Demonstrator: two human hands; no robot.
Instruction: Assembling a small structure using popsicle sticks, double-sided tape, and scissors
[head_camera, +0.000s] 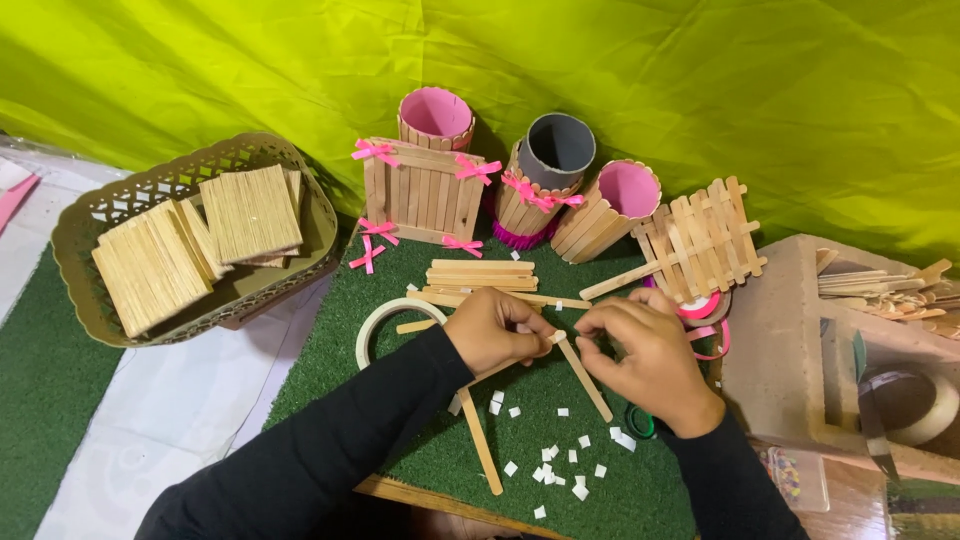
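Note:
My left hand (493, 330) and my right hand (648, 355) meet over a green turf mat (400, 420), both pinching the top end of a wooden craft stick (585, 378) that slants down to the right. A small white piece shows at that stick's tip between the fingertips. Another craft stick (480, 440) slants down below my left hand; whether the hand grips it I cannot tell. Several small white paper bits (560, 470) lie scattered on the mat near my wrists. A stack of loose sticks (482, 275) lies just beyond my hands.
A woven basket (90, 215) with bundles of sticks sits at the left. A white tape roll (385, 320) lies by my left hand. Stick-covered cups (435, 118) with pink bows, a stick panel (420, 190) and a stick fence (700, 240) stand behind. A concrete block (790, 330) sits at the right.

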